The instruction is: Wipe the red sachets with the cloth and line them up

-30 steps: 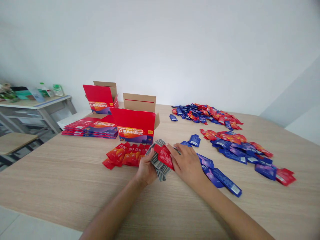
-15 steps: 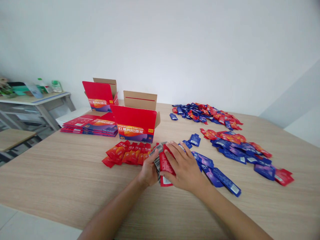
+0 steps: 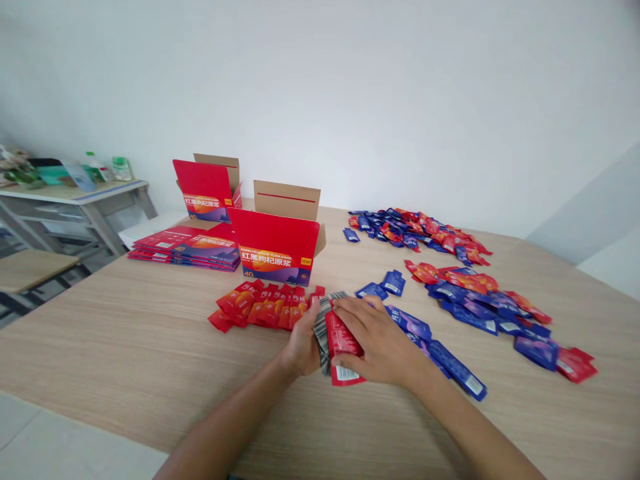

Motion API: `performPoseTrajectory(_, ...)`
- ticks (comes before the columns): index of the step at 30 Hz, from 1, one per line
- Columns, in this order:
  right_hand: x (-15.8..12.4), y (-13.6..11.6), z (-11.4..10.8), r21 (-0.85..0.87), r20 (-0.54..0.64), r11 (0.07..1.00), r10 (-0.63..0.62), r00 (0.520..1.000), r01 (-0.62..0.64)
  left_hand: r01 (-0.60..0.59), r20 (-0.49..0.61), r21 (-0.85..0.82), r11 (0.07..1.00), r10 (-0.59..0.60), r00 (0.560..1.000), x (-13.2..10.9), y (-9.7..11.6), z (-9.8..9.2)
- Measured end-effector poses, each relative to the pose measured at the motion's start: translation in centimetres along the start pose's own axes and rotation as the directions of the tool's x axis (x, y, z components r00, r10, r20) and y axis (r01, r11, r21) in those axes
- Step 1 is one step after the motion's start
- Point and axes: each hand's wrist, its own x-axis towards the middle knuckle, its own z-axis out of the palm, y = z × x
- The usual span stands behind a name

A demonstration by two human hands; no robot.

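Between my two hands, above the table, is a bundle with a red sachet (image 3: 345, 347) on its right face. Grey and dark stripes (image 3: 323, 337) run along its left side; they look like the edges of stacked sachets. My left hand (image 3: 304, 341) grips the striped side, thumb upward. Over the red sachet curl the fingers of my right hand (image 3: 380, 339), partly covering it. Just beyond my left hand lies a fanned row of red sachets (image 3: 270, 307). Blue sachets (image 3: 453, 365) lie beside and partly behind my right hand.
An upright red carton (image 3: 277, 243) with raised flaps stands behind the red row. Another open carton (image 3: 205, 190) and a stack of flat cartons (image 3: 185, 247) are to its left. Mixed sachets (image 3: 415, 230) are heaped near the wall, with more sachets (image 3: 480, 300) at right.
Both hands and the bundle have shifted slightly right and down in view. The bundle stays between them. The whole scene has moved a little as the camera turned.
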Motion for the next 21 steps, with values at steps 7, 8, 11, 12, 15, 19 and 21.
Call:
performPoseTrajectory(7, 0.2, -1.3, -0.4, -0.034, 0.031, 0.995, -0.091, 0.995, 0.092, 0.026, -0.008, -0.052, 0.998, -0.027, 1.0, 0.0, 0.7, -0.4)
performPoseTrajectory(8, 0.4, -1.5, -0.4, -0.03, 0.028, 0.995, -0.098, 0.995, 0.099, 0.03, -0.011, -0.054, 0.998, -0.031, 0.999, 0.0, 0.9, -0.6)
performPoseTrajectory(11, 0.7, -1.4, 0.2, -0.033, -0.014, 0.994, -0.102, 0.995, 0.101, 0.029, -0.03, -0.037, 0.999, -0.03, 0.999, 0.4, 1.3, -1.0)
performPoseTrajectory(12, 0.8, -1.2, 0.5, -0.046, -0.038, 0.995, -0.094, 0.995, 0.092, 0.031, -0.039, -0.034, 0.999, -0.033, 0.999, 0.5, 1.3, -1.1)
performPoseTrajectory(15, 1.0, -0.7, 1.6, -0.115, -0.091, 0.993, -0.046, 0.995, 0.036, 0.046, -0.064, -0.047, 0.998, -0.049, 0.997, 1.0, 1.3, -1.2)
performPoseTrajectory(19, 1.0, -0.8, 2.5, -0.202, -0.116, 0.977, 0.05, 0.992, -0.073, 0.022, -0.065, -0.038, 0.999, -0.025, 0.998, 1.4, 1.0, -1.2)
performPoseTrajectory(21, 1.0, -0.9, 2.5, -0.205, -0.128, 0.97, 0.103, 0.986, -0.128, 0.01, -0.054, -0.016, 1.0, -0.011, 0.999, 1.3, 0.9, -1.1)
